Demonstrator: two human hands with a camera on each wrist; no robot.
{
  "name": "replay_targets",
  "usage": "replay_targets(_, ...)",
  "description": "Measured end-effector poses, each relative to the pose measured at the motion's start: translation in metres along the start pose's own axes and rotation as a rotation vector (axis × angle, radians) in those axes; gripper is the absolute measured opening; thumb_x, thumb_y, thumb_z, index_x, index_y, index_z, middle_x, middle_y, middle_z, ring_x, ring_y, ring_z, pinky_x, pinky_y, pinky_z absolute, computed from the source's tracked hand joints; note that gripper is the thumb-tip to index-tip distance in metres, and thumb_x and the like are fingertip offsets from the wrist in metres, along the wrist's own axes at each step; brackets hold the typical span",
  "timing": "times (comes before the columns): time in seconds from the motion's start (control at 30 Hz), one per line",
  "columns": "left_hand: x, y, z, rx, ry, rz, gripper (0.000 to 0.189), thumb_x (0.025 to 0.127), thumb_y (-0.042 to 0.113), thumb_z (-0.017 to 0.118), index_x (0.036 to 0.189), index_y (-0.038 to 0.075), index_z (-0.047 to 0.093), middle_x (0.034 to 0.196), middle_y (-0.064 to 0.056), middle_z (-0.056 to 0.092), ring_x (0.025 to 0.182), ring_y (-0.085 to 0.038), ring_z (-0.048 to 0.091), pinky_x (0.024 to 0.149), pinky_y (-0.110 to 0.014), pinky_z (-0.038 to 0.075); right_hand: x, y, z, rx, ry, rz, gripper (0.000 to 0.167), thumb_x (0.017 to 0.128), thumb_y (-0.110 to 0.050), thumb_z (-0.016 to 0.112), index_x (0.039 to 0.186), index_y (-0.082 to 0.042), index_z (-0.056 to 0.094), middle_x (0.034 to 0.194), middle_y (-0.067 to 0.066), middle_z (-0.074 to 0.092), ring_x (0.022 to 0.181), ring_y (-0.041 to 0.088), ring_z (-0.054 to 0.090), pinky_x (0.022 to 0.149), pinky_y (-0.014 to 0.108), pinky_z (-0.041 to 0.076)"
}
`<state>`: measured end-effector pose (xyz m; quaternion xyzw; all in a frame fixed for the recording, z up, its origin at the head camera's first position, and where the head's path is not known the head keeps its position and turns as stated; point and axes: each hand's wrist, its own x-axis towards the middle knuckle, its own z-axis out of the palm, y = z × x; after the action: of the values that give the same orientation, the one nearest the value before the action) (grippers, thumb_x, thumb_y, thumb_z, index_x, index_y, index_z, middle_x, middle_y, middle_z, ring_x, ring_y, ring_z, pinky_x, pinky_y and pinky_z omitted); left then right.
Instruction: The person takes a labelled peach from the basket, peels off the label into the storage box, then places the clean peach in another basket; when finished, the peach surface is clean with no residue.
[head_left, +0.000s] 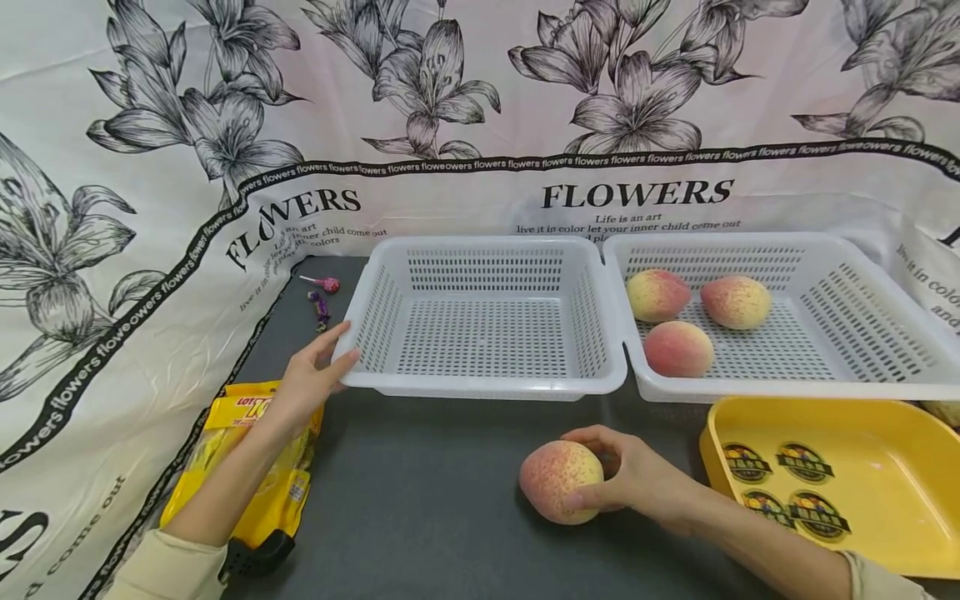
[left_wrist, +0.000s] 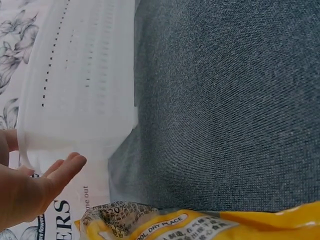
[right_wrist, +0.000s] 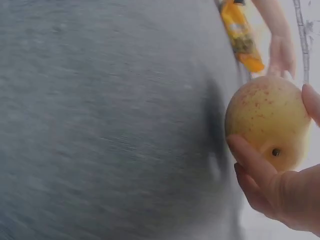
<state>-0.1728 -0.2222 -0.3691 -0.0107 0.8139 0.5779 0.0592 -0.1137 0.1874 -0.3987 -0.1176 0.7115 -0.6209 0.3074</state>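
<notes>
My right hand point(head_left: 637, 475) grips a large pink and yellow peach point(head_left: 558, 482), thumb on the near side and fingers round the far side. It is low over the dark grey table. In the right wrist view the peach point(right_wrist: 270, 115) shows a small dark hole at one end, between thumb and fingers. At the front left corner of a white perforated basket point(head_left: 480, 385), my left hand point(head_left: 311, 379) holds the rim. From the left wrist, the thumb side of that hand point(left_wrist: 35, 190) meets the basket's edge point(left_wrist: 75, 120), with other fingers extended below it.
A second white basket point(head_left: 795, 389) on the right has three peaches point(head_left: 678, 350) in it. In front of it stands a yellow tray point(head_left: 892, 492) with round black stickers. A yellow bag point(head_left: 262, 492) lies under my left forearm. Small wrapped sweets point(head_left: 318, 308) lie left of the first basket.
</notes>
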Motion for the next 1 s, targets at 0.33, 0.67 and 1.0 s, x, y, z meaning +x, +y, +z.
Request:
replay_targets(0.33,0.001,-0.001,0.0,-0.062,-0.025,-0.001,0.062,0.099,0.019,0.053,0.153,0.015,0.021,0.139,-0.025,0.043,0.1,-0.019,0.06,0.091,-0.042,0.047,-0.028,-0.09,-0.051,-0.105,0.123,-0.23,0.06,0.084,-0.003,0.068,0.138,-0.011,0.042,0.136,0.012,0.043,0.11,0.028,0.054,0.084,0.04,0.051)
replay_targets(0.67,-0.001,-0.003,-0.004,-0.065,-0.017,-0.02,0.063,0.099,0.021,0.053,0.153,0.017,0.02,0.139,-0.025,0.043,0.098,-0.016,0.061,0.091,-0.04,0.048,-0.033,-0.117,-0.166,-0.025,0.388,-0.227,0.058,0.092,0.004,0.058,0.139,-0.021,0.036,0.129,0.006,0.032,0.1,0.014,0.054,0.073,0.028,0.055)
replay_targets(1.0,0.0,-0.004,0.001,-0.098,-0.031,-0.004,0.063,0.099,0.02,0.053,0.153,0.016,0.021,0.137,-0.026,0.044,0.097,-0.014,0.062,0.091,-0.041,0.047,-0.028,-0.05,-0.246,-0.311,0.383,0.059,0.073,0.098,-0.021,0.055,0.147,0.004,0.007,0.136,0.031,0.02,0.088,0.0,0.055,0.081,0.042,0.053)
